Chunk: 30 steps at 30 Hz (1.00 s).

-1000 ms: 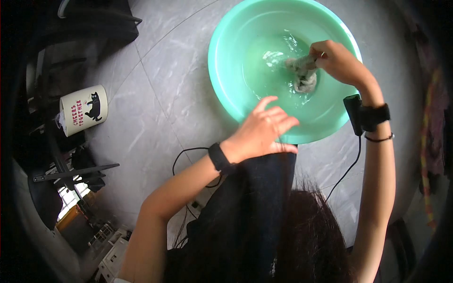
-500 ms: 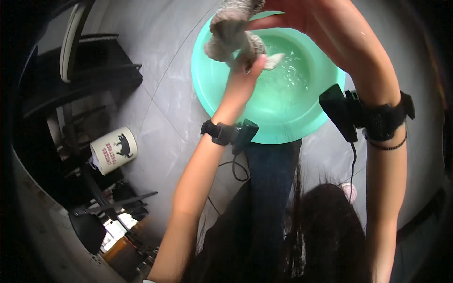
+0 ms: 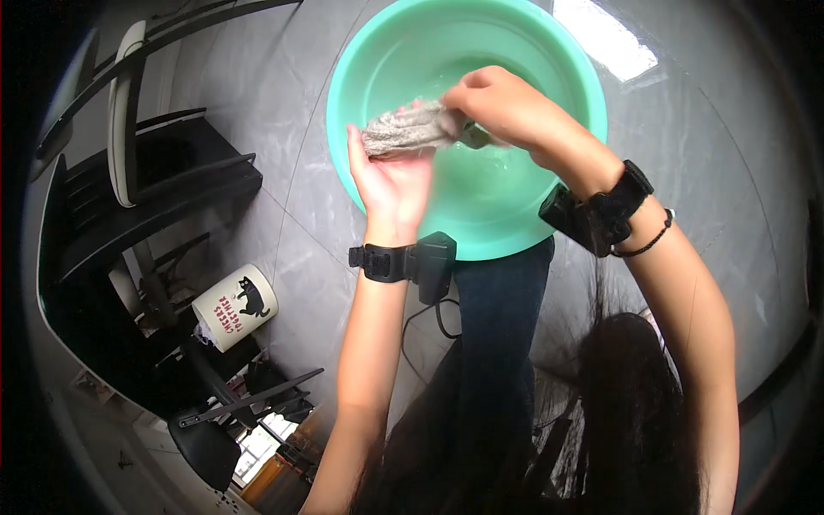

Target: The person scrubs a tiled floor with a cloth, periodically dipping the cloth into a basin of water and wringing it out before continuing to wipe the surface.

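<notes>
A wet-looking grey cloth [image 3: 402,130], gathered into a long bundle, is held above a round mint-green basin [image 3: 342,73] with water in its bottom. It lies across the upturned palm of my left hand [image 3: 390,187]; my thumb stands out at its left end, and fingertips show behind it. With fingers pinched together, my right hand [image 3: 502,101] grips the bundle's right end. A small part of the cloth hangs below that hand, blurred. Both wrists wear black straps with a box-shaped device.
The basin stands on a grey tiled floor [image 3: 300,103], just beyond my legs [image 3: 502,318]. To the left are black furniture [image 3: 172,172] and a cream bin [image 3: 236,309] with a cat picture. A cable [image 3: 412,343] hangs near my left wrist.
The cloth, bunched up near the top edge before, is now stretched lengthwise over my left palm. My right hand has come down to its right end. The view has shifted, showing more basin.
</notes>
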Motion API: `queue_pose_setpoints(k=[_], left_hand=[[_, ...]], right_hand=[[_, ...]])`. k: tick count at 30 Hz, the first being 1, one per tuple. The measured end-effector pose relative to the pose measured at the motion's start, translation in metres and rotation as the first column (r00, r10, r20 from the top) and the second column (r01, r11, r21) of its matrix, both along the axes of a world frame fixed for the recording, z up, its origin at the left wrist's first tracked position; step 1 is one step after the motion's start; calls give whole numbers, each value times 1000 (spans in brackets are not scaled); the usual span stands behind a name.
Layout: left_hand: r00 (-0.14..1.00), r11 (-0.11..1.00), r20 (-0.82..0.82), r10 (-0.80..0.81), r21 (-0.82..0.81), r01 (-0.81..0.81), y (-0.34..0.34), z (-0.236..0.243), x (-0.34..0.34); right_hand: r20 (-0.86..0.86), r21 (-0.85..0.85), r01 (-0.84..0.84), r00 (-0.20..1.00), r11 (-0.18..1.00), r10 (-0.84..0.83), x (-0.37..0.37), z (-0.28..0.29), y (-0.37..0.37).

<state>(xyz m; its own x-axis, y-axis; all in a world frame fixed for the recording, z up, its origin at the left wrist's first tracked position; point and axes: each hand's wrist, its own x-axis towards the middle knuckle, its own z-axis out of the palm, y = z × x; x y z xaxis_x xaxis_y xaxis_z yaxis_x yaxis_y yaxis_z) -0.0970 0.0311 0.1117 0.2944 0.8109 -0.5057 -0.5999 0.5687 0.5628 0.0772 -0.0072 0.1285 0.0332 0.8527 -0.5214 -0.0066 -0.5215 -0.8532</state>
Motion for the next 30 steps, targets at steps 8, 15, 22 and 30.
queue_pose_setpoints(k=[8,15,22,30], left_hand=[[995,995,66,-78,-60,82,0,-1,1],[894,998,-443,-68,-29,62,-10,3,27],[700,880,-706,108,396,264,-11,-24,29],[778,940,-626,-47,237,248,-15,-23,27]], right_hand=[[-291,-16,458,848,889,-442,-54,-17,-6],[-41,87,447,895,890,-445,-74,-33,-2],[113,136,494,853,858,-509,-81,-27,-9],[145,173,441,873,881,-465,-82,-26,-15]])
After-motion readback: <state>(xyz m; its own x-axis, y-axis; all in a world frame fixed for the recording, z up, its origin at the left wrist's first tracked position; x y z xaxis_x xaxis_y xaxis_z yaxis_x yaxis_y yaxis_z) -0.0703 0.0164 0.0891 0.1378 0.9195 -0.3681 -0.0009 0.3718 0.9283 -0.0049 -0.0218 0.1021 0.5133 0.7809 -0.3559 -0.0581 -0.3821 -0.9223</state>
